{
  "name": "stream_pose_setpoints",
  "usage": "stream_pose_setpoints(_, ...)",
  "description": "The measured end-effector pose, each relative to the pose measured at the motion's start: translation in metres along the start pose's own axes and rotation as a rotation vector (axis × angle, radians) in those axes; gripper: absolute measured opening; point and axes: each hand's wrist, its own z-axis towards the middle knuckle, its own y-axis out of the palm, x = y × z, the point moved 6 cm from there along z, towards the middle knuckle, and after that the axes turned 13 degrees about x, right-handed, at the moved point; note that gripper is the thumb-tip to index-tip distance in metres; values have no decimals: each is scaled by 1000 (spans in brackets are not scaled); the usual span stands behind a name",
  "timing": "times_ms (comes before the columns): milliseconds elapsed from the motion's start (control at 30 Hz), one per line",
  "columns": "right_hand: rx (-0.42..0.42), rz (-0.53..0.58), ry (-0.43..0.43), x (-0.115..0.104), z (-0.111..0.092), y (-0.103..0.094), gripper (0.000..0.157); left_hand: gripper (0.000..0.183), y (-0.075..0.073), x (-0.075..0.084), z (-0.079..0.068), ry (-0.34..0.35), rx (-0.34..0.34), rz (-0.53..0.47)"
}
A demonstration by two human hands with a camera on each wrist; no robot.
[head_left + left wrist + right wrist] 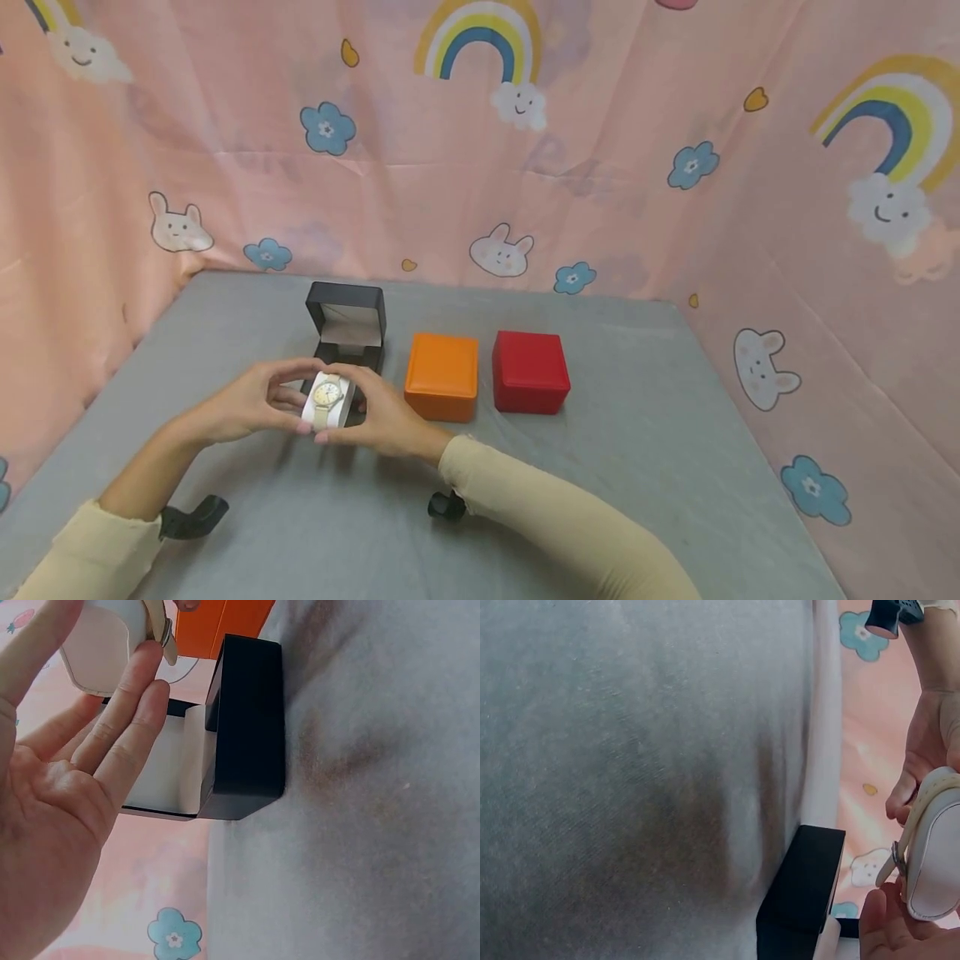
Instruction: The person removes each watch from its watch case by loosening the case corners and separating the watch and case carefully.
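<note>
Both hands hold a wristwatch [327, 395] with a pale dial and cream strap, wrapped round a white watch cushion [347, 406]. My left hand [251, 403] grips its left side, thumb below and index finger above; my right hand [388, 419] grips the other side likewise. In the left wrist view, the cushion [96, 649] sits at the left hand's fingertips. The right wrist view shows the strap's buckle [898, 857] at the cushion's edge. Just behind the hands stands a black watch box [347, 293] with its lid raised; the hands partly hide its base.
An orange box [442, 363] and a red box [531, 371], both closed, stand to the right of the black one. All rest on a grey cloth-covered table [637, 467]. A pink patterned curtain [420, 200] hangs behind and at the sides.
</note>
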Motion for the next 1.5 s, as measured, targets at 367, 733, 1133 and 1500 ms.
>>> stream_pose_setpoints(367, 32, -40, 7, 2, 3, -4, 77, 77, 5, -3, 1, 28, 52, -15)
stream_pose_setpoints(733, 64, -17, 19, 1, 1, -7, 76, 71, 9, -3, 0, 89, 71, -43)
stream_pose_setpoints(1133, 56, -183, -3, -9, -2, -5, 73, 79, 13, -4, 1, 61, 58, -1)
stream_pose_setpoints(1500, 46, -214, 47, -13, -1, -2, 72, 76, 13, -6, 2, 78, 40, -18)
